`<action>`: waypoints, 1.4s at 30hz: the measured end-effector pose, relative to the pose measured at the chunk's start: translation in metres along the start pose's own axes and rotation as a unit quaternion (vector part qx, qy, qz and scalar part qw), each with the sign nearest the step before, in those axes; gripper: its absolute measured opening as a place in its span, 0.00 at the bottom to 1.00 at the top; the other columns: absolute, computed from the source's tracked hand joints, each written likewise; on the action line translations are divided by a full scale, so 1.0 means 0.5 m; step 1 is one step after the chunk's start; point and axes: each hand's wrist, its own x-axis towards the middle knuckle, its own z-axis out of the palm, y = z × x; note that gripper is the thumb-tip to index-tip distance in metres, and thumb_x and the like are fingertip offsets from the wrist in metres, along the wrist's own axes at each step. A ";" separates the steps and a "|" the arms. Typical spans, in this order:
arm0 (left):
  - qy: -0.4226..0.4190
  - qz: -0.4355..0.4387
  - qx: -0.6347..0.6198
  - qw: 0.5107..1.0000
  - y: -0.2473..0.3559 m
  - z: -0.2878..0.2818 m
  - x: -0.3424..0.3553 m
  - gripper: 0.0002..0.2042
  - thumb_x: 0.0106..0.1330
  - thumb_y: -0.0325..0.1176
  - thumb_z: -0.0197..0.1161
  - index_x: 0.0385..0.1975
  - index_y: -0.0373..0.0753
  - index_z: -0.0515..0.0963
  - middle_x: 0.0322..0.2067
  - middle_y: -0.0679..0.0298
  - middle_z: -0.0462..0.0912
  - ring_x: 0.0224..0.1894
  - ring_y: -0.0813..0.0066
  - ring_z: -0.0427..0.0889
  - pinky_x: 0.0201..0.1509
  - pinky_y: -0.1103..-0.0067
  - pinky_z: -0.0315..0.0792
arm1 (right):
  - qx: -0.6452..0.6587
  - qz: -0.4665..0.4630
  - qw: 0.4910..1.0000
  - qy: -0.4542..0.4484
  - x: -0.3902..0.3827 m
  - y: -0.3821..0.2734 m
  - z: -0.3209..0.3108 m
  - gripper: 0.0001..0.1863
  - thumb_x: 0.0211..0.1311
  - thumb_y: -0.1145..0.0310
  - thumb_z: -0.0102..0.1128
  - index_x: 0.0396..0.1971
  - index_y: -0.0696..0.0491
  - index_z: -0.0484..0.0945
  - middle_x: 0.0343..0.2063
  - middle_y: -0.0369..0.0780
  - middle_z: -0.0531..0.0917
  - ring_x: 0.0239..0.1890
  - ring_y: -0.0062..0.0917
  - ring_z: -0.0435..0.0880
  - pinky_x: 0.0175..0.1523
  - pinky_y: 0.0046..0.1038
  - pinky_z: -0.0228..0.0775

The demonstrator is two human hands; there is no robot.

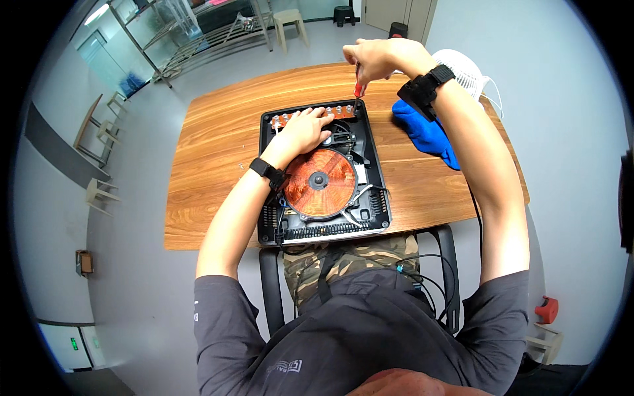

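An opened induction cooker point(380, 173) lies on the wooden table before me, its round copper coil point(321, 183) and inner parts bare. Along its far edge runs an orange-brown circuit strip point(297, 119) with several round buttons. My left hand point(305, 132) rests flat on the strip and the parts beside it, fingers stretched out. Above the far right corner, my right hand point(374, 59) is closed on a screwdriver point(360, 90) with a red handle. The screwdriver stands nearly upright, its tip down at the right end of the strip; the exact contact is too small to tell.
A blue cloth point(426, 135) lies right of the cooker, with a white fan point(460, 69) beyond it. Tiny screws point(241, 166) are scattered on the table point(208, 178) left of the cooker. Dark cables point(439, 290) hang by my lap. A metal rack point(218, 49) stands far left.
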 end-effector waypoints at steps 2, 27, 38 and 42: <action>0.004 0.002 0.001 1.000 -0.005 0.002 0.003 0.25 0.73 0.44 0.59 0.67 0.42 0.72 0.68 0.52 0.69 0.69 0.50 0.69 0.73 0.61 0.63 | 0.052 -0.066 0.996 0.027 0.024 0.032 0.020 0.19 0.59 0.66 0.69 0.43 0.62 0.75 0.36 0.48 0.87 0.34 0.33 0.89 0.30 0.29 0.84; -0.003 -0.006 -0.012 1.000 0.002 0.001 0.000 0.25 0.73 0.43 0.58 0.68 0.44 0.71 0.69 0.51 0.68 0.70 0.49 0.67 0.74 0.59 0.60 | 0.096 0.018 0.995 -0.010 0.023 0.013 0.021 0.19 0.70 0.60 0.60 0.35 0.66 0.81 0.26 0.46 0.88 0.25 0.33 0.89 0.30 0.32 0.85; -0.009 -0.017 -0.005 1.000 0.003 0.003 0.001 0.25 0.73 0.45 0.57 0.68 0.46 0.71 0.70 0.53 0.67 0.72 0.50 0.65 0.75 0.59 0.60 | 0.001 -0.006 0.999 -0.045 0.002 -0.003 -0.004 0.20 0.61 0.56 0.69 0.37 0.61 0.81 0.33 0.45 0.89 0.34 0.31 0.89 0.35 0.33 0.82; -0.007 -0.012 -0.001 1.000 0.003 0.004 0.002 0.25 0.74 0.45 0.56 0.68 0.46 0.70 0.69 0.52 0.67 0.71 0.49 0.66 0.75 0.58 0.60 | 0.061 -0.037 0.997 -0.022 0.010 0.010 0.005 0.17 0.55 0.68 0.73 0.38 0.61 0.75 0.33 0.45 0.88 0.28 0.30 0.89 0.27 0.28 0.81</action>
